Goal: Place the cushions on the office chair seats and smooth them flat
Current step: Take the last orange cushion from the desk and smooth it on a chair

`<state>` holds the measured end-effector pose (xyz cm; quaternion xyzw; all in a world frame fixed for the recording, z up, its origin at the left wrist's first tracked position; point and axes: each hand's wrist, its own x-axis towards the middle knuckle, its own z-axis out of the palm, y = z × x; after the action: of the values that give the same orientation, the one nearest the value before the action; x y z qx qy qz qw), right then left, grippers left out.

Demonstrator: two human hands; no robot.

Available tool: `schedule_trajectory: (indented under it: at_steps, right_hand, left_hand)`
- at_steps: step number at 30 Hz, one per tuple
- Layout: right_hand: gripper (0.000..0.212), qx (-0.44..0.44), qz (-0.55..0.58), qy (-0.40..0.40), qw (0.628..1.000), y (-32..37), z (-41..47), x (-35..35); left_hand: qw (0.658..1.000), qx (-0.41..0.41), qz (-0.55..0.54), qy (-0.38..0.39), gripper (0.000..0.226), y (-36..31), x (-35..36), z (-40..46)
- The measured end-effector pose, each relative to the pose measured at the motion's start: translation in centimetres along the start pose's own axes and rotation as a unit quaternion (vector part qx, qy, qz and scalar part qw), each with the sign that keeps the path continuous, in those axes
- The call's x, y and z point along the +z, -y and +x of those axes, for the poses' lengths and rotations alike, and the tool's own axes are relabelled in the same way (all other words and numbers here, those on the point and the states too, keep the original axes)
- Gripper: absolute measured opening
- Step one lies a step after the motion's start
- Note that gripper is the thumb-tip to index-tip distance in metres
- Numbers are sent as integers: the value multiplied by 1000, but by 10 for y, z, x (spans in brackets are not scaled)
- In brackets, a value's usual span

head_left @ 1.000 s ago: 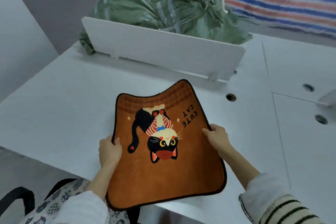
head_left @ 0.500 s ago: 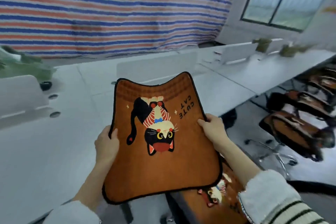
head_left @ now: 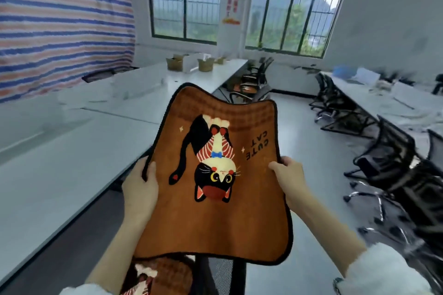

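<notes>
Far left, a striped tarp covers the wall, and a long white desk runs from the near left toward the barred windows, with small boxes at its far end.

The left hand grips the left edge of an orange cushion, thumb on top over the black piping and the other fingers hidden under the fabric. The cushion is held up in the air between the two hands, roughly centred in view, face up and tilted away, its cat print and the words "CUTE CAT" upside down to the camera (the near hem hangs lower than the far one). Its left edge overlaps the desk's right edge in the picture; whether they touch cannot be told. The right hand pinches the cushion's right edge in the same way, thumb above, fingers curled beneath.

Just below the near hem, at the bottom left of centre, a second cushion with the same print lies on a chair seat, partly hidden by the held one.

Right of the cushion a grey floor aisle opens toward the far wall. Further right, black mesh office chairs stand in a row beside another white desk strewn with papers, with more chairs at the far end under the windows.
</notes>
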<state>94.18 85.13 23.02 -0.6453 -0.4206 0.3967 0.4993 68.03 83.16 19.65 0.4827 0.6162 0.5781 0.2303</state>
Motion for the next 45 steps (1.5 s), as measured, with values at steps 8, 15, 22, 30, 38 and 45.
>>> schedule_trajectory:
  at_steps: [8,15,22,30,38,45]
  right_hand:
    - [14,43,36,-26,998,-26,210,-96]
    - [17,58,52,-45,996,-15,373,-187]
    - [22,47,38,-38,997,5,566,-289]
    - [14,24,38,-13,999,35,801,-333]
    - [20,12,24,-9,1000,36,1059,-321]
    - [20,35,14,-47,998,52,1281,-343]
  left_hand:
    - [999,18,-6,35,33,-40,237,81]
    - [994,69,38,72,29,-84,407,146]
    - [991,74,48,97,32,-129,605,203]
    - [991,59,70,93,35,-158,787,333]
    - [993,44,55,90,32,-124,972,501]
    - [990,23,37,136,25,-122,1152,669]
